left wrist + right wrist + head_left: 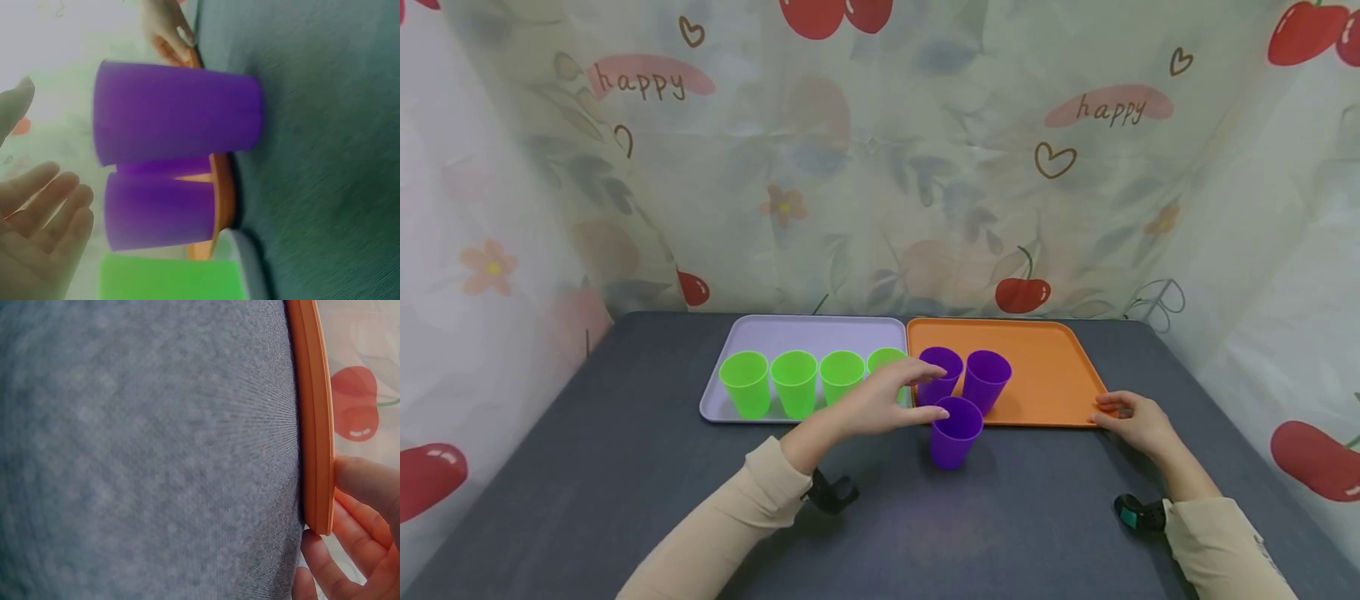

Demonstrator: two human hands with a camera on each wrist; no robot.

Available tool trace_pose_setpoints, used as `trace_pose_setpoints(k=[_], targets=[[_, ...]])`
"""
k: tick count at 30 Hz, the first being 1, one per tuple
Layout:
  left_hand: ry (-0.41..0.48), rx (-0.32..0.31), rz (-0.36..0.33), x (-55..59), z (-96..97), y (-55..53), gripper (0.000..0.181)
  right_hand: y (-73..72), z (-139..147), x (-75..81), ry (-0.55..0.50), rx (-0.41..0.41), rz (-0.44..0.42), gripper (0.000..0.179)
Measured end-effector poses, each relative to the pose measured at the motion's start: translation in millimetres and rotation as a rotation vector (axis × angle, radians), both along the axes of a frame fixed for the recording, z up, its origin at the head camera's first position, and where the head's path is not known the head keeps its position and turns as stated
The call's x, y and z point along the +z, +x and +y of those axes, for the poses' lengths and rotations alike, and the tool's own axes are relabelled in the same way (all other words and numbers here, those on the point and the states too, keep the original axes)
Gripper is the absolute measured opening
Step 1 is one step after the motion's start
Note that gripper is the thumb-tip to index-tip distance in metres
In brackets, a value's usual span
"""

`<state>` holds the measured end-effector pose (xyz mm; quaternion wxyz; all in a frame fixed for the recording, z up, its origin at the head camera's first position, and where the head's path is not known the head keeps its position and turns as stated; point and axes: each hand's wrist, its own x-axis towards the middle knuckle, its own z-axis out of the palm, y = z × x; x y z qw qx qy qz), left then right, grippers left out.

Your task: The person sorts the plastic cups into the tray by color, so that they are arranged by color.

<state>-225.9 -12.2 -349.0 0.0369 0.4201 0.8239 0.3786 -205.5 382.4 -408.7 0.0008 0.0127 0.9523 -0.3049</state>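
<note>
My left hand [883, 398] reaches over the front of the lilac tray [820, 333], thumb and fingers spread apart. Just beyond its thumb tip, a purple cup [955, 433] stands upright on the table in front of the trays. In the left wrist view, a gap shows between this hand [44, 231] and the nearest purple cup [178, 112]. Two more purple cups [987, 385] stand on the left part of the orange tray [1037, 358]. With thumb and fingers, my right hand [1138, 423] pinches that tray's front right corner; the right wrist view shows the thumb against the rim [315, 425].
A row of several green cups [793, 383] stands upright on the lilac tray, the rightmost partly hidden behind my left hand. Both trays lie side by side on a dark grey table [602, 467]. A patterned curtain [880, 167] hangs behind and on both sides.
</note>
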Motion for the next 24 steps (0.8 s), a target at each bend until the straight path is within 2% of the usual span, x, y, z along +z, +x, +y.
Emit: trace_pose_setpoints(k=[9, 14, 18, 24], targets=[[0.023, 0.037, -0.076, -23.0, 4.7, 11.3, 0.065, -1.7, 1.1, -1.4, 0.002, -0.007, 0.0, 0.047], [0.037, 0.078, -0.074, -33.6, 10.4, 13.6, 0.068, -2.0, 0.9, -1.6, -0.005, -0.011, -0.003, 0.046], [0.03, 0.113, -0.078, -38.6, 14.5, 14.7, 0.069, -1.5, 0.4, -1.6, -0.01, -0.014, -0.004, 0.046], [0.047, 0.141, -0.1, -40.3, 19.6, 15.1, 0.071, -0.8, -0.2, -1.3, -0.015, -0.014, -0.002, 0.045]])
